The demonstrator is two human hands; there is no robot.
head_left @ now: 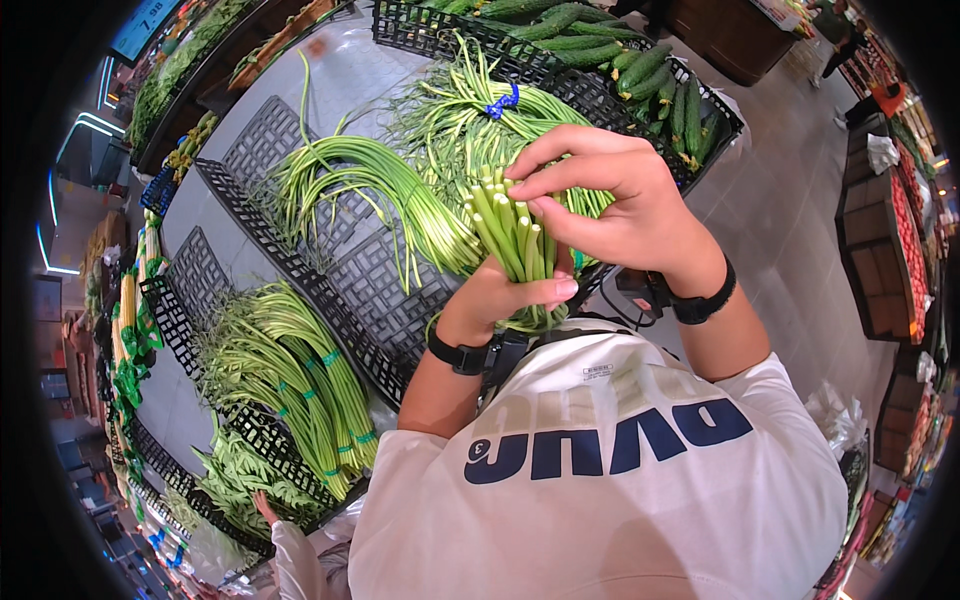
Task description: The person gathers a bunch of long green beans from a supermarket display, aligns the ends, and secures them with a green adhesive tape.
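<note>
My left hand (491,296) is wrapped around a bunch of green garlic scapes (517,247), holding it upright in front of my shirt with the pale cut ends up. Over it, my right hand (611,199) has its thumb and first fingers bent at the cut ends; whether they pinch a stem is unclear. Just beyond lies a loose bundle of garlic scapes (390,195) in a black plastic crate (360,292). Behind my right hand is a heap of thinner garlic scapes (450,127), one bundle bound with a blue tie (502,101).
A crate of cucumbers (637,67) stands at the far right. To the left are scapes bundled with green bands (300,375) and leafy greens (240,480), where another person's hand (265,508) reaches in. Tiled floor (780,225) runs along the right, beside produce stands (870,255).
</note>
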